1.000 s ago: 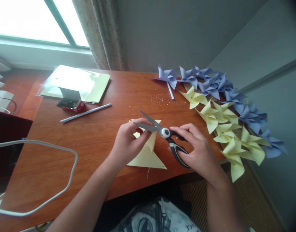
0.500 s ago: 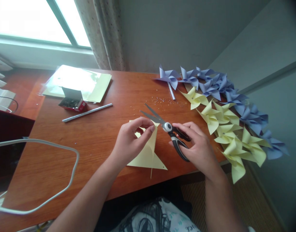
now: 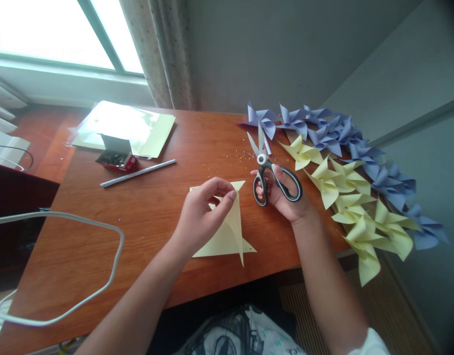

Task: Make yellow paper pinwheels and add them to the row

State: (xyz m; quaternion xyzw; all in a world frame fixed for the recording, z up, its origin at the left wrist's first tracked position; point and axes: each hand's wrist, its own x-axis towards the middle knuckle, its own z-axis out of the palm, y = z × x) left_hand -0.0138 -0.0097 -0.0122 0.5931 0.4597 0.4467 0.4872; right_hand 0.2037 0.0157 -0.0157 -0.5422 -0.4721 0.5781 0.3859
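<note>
My left hand (image 3: 210,207) pinches the yellow paper (image 3: 219,242) between thumb and fingertips near its upper right edge. The paper has cut flaps, one pointing down toward me, and a small hole shows near its lower right corner. To the right, my right hand (image 3: 286,199) holds black-and-white scissors (image 3: 263,160) by the handles, palm turned up. Their blades stand slightly apart and point away from me, clear of the paper. The fingers are partly hidden behind the handles.
Yellow pinwheels (image 3: 323,183) and purple pinwheels (image 3: 332,130) crowd the table's right side. At the left lie a red box (image 3: 129,163) of small metal pieces, a pale paper stick (image 3: 138,173), a stack of paper sheets (image 3: 162,135) and a white cable (image 3: 116,256). Small scraps (image 3: 245,155) dot the table.
My right hand has turned palm up and swung the scissors away from the paper, so the blades now point toward the pinwheels. My left hand keeps its pinch while the lower flap shifts slightly.
</note>
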